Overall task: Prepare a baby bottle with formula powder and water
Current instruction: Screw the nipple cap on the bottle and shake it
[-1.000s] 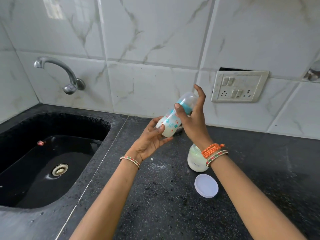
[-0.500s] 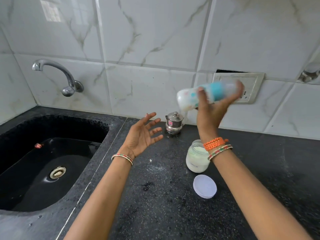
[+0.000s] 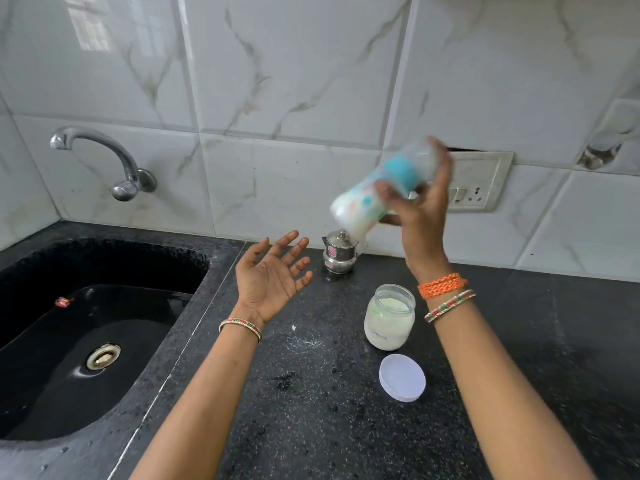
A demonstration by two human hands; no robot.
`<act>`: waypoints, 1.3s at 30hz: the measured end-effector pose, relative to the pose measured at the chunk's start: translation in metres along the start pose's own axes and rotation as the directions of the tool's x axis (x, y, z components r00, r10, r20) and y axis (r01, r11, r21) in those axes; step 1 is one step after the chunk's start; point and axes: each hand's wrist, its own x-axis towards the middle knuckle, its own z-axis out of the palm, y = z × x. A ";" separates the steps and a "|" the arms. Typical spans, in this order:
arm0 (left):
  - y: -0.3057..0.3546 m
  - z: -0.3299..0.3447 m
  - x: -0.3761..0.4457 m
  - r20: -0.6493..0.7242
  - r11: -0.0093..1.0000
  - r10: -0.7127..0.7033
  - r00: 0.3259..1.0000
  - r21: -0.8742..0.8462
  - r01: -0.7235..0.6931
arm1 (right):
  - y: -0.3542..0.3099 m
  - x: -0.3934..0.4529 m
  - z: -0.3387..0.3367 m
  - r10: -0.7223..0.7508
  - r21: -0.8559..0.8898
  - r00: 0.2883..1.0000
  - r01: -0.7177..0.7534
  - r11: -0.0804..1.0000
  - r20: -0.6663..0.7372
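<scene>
The right hand [image 3: 420, 216] wraps its fingers [image 3: 388, 190] around the blurred baby bottle [image 3: 377, 192], tilted above the surface, probably shaking to mix it. The left hand [image 3: 273, 275] hovers empty, fingers spread, beside the open formula jar [image 3: 389, 318].

At centre right the bottle [image 3: 377, 195] shows milky white with a teal collar and small teal and orange prints. The jar [image 3: 389, 317] below holds white powder; its lid [image 3: 402, 377] is pale lilac-white. The counter [image 3: 311, 410] is black, speckled white. The upper tiles [image 3: 277, 64] are white, grey-veined marble.
</scene>
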 end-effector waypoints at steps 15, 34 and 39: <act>0.005 -0.004 -0.003 0.009 1.000 0.007 1.000 0.000 -0.007 | 0.005 0.007 -0.011 0.030 -0.446 0.935 0.140 0.884 0.352; 0.000 -0.012 -0.003 -0.057 0.996 -0.028 0.998 0.086 0.033 | 0.012 -0.016 0.001 0.001 0.159 0.989 0.023 0.987 -0.151; -0.002 -0.010 -0.002 -0.065 0.993 -0.043 0.997 0.105 0.050 | 0.019 -0.017 -0.008 0.124 -0.114 0.943 -0.092 0.989 0.308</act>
